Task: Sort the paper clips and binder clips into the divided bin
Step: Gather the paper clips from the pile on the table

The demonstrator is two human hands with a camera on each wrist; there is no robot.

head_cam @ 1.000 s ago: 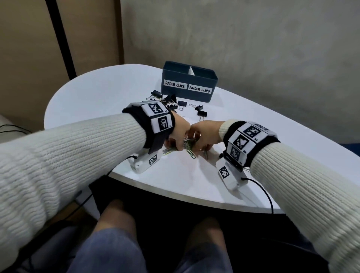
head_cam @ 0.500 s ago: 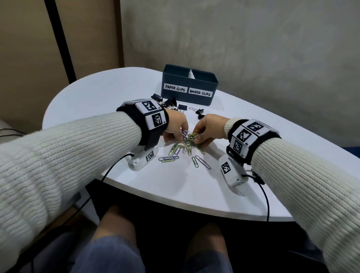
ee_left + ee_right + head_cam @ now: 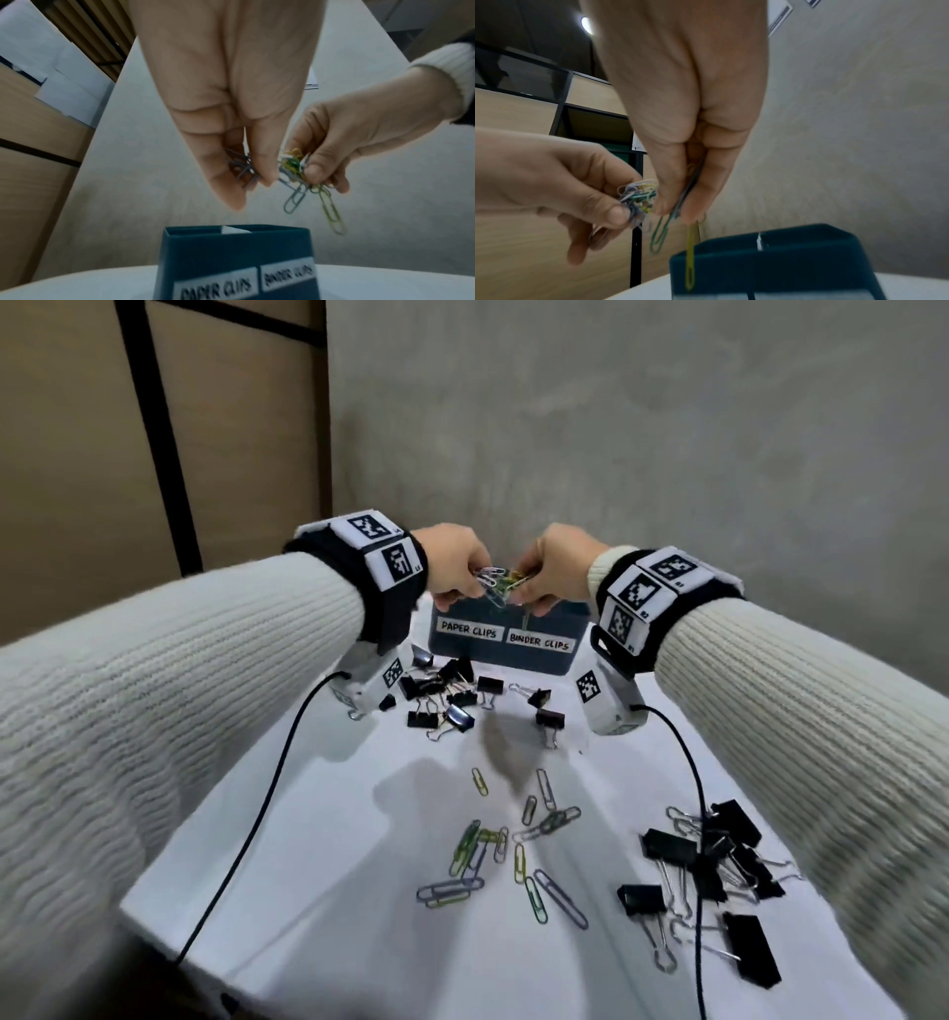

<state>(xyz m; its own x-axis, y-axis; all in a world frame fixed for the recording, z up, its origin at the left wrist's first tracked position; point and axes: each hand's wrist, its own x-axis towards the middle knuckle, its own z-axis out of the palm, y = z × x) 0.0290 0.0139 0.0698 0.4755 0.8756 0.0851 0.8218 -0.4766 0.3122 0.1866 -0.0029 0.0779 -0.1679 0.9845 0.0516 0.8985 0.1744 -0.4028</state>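
Observation:
Both hands hold one tangled bunch of coloured paper clips (image 3: 497,585) in the air above the dark blue divided bin (image 3: 500,654), which carries the labels PAPER CLIPS and BINDER CLIPS. My left hand (image 3: 458,577) pinches the bunch's left side, seen close in the left wrist view as grey clips (image 3: 241,166). My right hand (image 3: 552,580) pinches the right side (image 3: 687,192); a green clip (image 3: 659,235) and a yellow clip (image 3: 690,257) dangle below. Several loose paper clips (image 3: 513,850) lie on the white table (image 3: 334,891).
Black binder clips lie in two groups: one (image 3: 452,695) just in front of the bin, another (image 3: 714,875) at the near right. Black cables (image 3: 246,834) run from both wrist units across the table. A grey wall stands behind the bin.
Both hands have risen from the table with a bunch of paper clips and moved forward to above the bin. Several clips stayed behind on the table.

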